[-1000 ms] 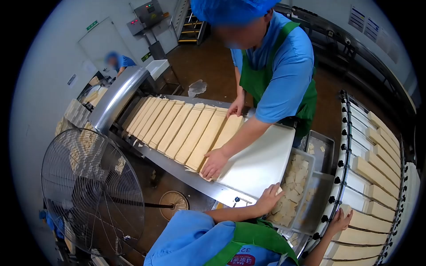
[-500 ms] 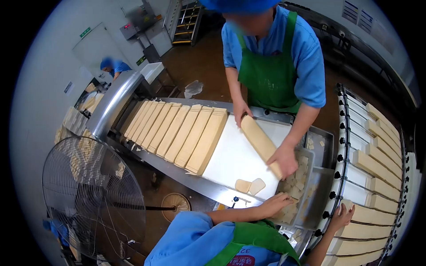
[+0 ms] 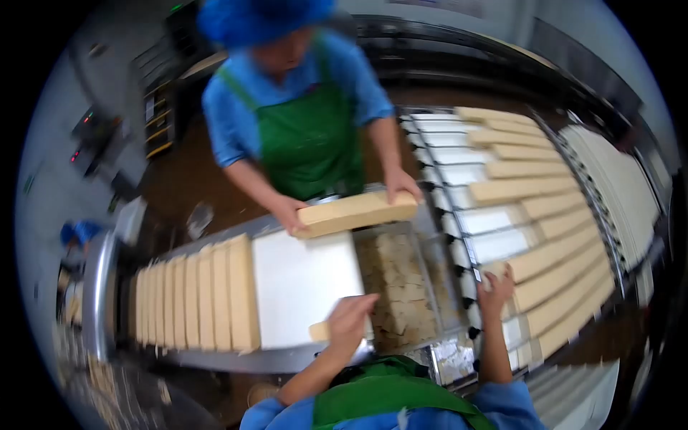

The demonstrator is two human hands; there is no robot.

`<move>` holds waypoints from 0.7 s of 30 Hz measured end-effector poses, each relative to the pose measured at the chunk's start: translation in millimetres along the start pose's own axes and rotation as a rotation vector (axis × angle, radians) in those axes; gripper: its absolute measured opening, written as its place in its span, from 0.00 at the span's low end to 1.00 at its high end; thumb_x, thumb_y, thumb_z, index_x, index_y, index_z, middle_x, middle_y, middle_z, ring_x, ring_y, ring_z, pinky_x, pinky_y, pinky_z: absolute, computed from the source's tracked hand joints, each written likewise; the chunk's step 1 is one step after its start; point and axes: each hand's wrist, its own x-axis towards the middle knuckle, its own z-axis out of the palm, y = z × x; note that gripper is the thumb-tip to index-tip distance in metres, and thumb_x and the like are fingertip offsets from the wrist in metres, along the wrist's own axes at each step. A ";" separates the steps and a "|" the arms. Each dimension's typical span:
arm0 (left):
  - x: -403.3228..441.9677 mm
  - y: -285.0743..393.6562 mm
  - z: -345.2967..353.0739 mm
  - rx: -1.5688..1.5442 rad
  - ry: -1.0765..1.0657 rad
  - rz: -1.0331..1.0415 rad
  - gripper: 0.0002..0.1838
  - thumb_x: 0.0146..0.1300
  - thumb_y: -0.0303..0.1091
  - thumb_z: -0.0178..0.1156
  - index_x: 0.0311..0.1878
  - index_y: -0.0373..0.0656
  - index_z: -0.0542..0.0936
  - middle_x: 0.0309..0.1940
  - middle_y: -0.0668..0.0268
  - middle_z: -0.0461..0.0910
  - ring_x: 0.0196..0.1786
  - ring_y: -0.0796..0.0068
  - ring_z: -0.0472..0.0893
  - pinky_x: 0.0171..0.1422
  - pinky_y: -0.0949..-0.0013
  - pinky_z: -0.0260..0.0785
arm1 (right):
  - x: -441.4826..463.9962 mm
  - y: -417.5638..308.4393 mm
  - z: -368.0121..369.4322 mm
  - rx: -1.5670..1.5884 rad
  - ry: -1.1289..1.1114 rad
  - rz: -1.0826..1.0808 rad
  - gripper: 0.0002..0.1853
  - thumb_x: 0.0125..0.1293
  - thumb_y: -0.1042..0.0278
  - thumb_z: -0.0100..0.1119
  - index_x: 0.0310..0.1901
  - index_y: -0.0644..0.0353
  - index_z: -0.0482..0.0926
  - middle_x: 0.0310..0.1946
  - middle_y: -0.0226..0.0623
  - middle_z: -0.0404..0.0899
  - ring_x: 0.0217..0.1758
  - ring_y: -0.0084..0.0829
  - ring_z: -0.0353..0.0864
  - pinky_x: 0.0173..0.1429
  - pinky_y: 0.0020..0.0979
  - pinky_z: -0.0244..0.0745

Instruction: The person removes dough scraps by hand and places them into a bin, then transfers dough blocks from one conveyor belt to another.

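Note:
My left hand (image 3: 347, 322) is over the near edge of the white board (image 3: 304, 276), blurred, closed around a small pale piece (image 3: 319, 331) that sticks out on its left. On the right, my right hand (image 3: 496, 290) rests at the near end of a long pale block (image 3: 552, 254) on the slatted rack, its fingers bent around that end. Across from me a co-worker in a green apron holds another long block (image 3: 358, 213) by both ends, above the board and the scrap tray.
Several pale blocks (image 3: 197, 294) lie side by side on the left conveyor, beside a metal hood (image 3: 100, 294). A tray of pale scraps (image 3: 423, 269) sits between conveyor and rack (image 3: 448, 215). Another person in blue is at the far left.
The view has turned right. The co-worker lifted a block from the board and moved it toward the rack. My left hand has moved from the scrap tray back to the board's edge.

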 end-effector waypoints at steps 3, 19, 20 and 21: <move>8.2 5.2 -23.2 0.025 0.242 -0.042 0.08 0.57 0.14 0.59 0.38 0.36 0.81 0.35 0.60 0.80 0.38 0.71 0.78 0.39 0.75 0.71 | 5.3 -16.3 -10.5 0.061 -0.081 0.143 0.17 0.42 0.67 0.69 0.39 0.46 0.83 0.65 0.55 0.62 0.66 0.53 0.62 0.65 0.53 0.53; 11.4 -35.0 -27.3 -0.123 -0.067 -0.268 0.39 0.59 0.24 0.59 0.72 0.39 0.53 0.68 0.50 0.61 0.52 0.61 0.78 0.56 0.64 0.70 | 4.0 -20.1 -13.4 -0.073 -0.145 0.221 0.08 0.47 0.71 0.61 0.29 0.46 0.85 0.62 0.44 0.66 0.66 0.47 0.59 0.66 0.52 0.46; 25.7 -23.6 -29.5 -0.186 0.184 -0.236 0.41 0.59 0.22 0.57 0.73 0.41 0.47 0.70 0.51 0.57 0.52 0.63 0.77 0.56 0.65 0.70 | 5.9 -19.6 -10.7 -0.074 -0.140 0.221 0.08 0.47 0.71 0.61 0.29 0.46 0.85 0.62 0.44 0.66 0.66 0.47 0.59 0.67 0.53 0.46; 40.7 -12.1 -33.5 -0.236 0.437 -0.198 0.44 0.60 0.20 0.54 0.75 0.42 0.41 0.72 0.52 0.52 0.52 0.64 0.77 0.55 0.66 0.70 | 4.9 -17.6 -8.2 -0.052 -0.157 0.204 0.08 0.47 0.71 0.61 0.29 0.46 0.85 0.62 0.44 0.66 0.66 0.47 0.59 0.67 0.53 0.46</move>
